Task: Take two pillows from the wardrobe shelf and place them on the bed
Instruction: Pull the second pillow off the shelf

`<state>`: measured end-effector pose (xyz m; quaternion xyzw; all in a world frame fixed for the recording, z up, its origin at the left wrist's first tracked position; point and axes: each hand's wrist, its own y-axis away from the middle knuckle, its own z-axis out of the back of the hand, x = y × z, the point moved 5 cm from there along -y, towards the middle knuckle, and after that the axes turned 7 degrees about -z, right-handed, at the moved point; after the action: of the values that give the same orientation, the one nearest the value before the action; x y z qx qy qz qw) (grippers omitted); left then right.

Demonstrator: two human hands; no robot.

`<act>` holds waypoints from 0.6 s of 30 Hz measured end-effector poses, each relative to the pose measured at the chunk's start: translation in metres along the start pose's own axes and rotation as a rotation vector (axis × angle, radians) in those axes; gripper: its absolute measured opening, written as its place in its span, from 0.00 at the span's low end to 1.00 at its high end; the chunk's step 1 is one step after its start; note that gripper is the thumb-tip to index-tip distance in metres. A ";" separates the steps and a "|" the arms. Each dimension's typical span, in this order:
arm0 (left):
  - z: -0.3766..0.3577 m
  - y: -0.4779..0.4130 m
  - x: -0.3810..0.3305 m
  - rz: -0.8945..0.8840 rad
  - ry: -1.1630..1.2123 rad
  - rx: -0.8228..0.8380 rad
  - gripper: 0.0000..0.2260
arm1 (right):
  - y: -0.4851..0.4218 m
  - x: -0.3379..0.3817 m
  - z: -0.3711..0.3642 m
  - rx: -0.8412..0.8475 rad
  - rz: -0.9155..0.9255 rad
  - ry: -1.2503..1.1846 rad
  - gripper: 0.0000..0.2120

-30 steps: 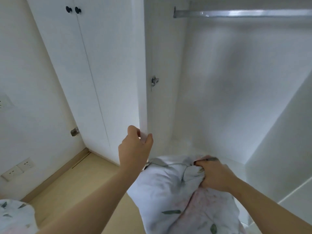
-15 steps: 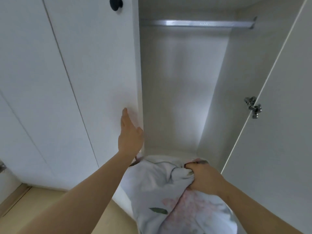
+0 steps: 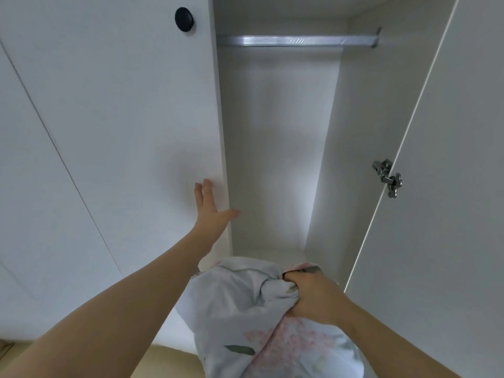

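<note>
Soft, cool, even light, brightest inside the wardrobe [image 3: 275,159] right of the left hand [image 3: 211,214]; a faint shadow on the door [image 3: 122,105] just above its fingers [image 3: 203,190]; glare on the rail [image 3: 297,40] far above; straight edges bow outward

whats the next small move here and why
Probably press the left door shut: the left hand lies flat on it beside its edge, and the right hand grips the pillow by its bunched cover, ready to carry off.

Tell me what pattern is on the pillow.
The pillow is white with pink blossoms and green leaves, clearest in the head view.
</note>
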<state>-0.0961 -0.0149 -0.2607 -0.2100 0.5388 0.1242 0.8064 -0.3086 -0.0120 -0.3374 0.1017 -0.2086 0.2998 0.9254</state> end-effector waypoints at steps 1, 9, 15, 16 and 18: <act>-0.002 -0.005 0.001 0.003 0.018 0.016 0.41 | -0.005 0.001 0.000 -0.001 0.001 -0.008 0.15; -0.003 -0.032 0.020 -0.018 0.106 0.088 0.42 | -0.029 0.010 0.001 -0.064 0.017 -0.032 0.14; 0.001 -0.054 0.030 0.025 0.244 -0.023 0.42 | -0.038 0.012 0.002 -0.062 -0.038 0.014 0.16; 0.001 -0.057 0.032 0.024 0.242 -0.015 0.42 | -0.038 0.011 0.002 -0.059 -0.054 0.018 0.16; 0.001 -0.061 0.036 0.019 0.226 -0.002 0.42 | -0.039 0.009 0.003 -0.074 -0.075 0.026 0.16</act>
<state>-0.0549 -0.0696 -0.2813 -0.2185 0.6281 0.1079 0.7390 -0.2794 -0.0396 -0.3331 0.0714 -0.2035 0.2582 0.9417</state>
